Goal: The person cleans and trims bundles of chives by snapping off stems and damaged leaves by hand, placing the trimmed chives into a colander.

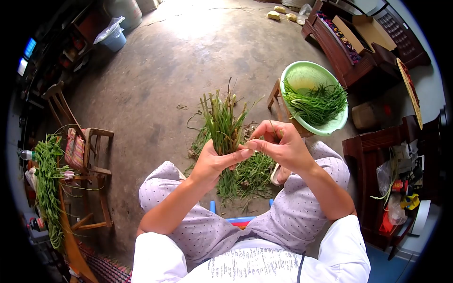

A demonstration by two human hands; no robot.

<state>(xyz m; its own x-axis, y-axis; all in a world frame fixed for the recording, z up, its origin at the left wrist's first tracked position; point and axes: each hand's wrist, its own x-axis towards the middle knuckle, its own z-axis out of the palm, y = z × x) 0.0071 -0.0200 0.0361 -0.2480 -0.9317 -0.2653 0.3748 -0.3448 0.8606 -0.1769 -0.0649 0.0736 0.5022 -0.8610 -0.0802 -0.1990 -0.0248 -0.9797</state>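
My left hand (214,162) is closed around a bunch of chives (222,125), holding it upright with the cut, brownish ends at the top. Close by on the right, my right hand (281,146) is pinched, thumb and fingertips near the side of the bunch and the left thumb. A thin chive blade (275,128) shows between its curled fingers; the very tips partly hide what they grip. Below both hands, a loose heap of green leaves and trimmings (255,177) lies on the floor between my feet.
A light green basin (309,70) holding chives (321,104) rests on a wooden stool (274,96) to the right. Wooden chairs (92,146) stand left, beside a pile of long greens (48,184). A blue bin (114,41) is at the back left, a wooden bench (330,45) at the back right.
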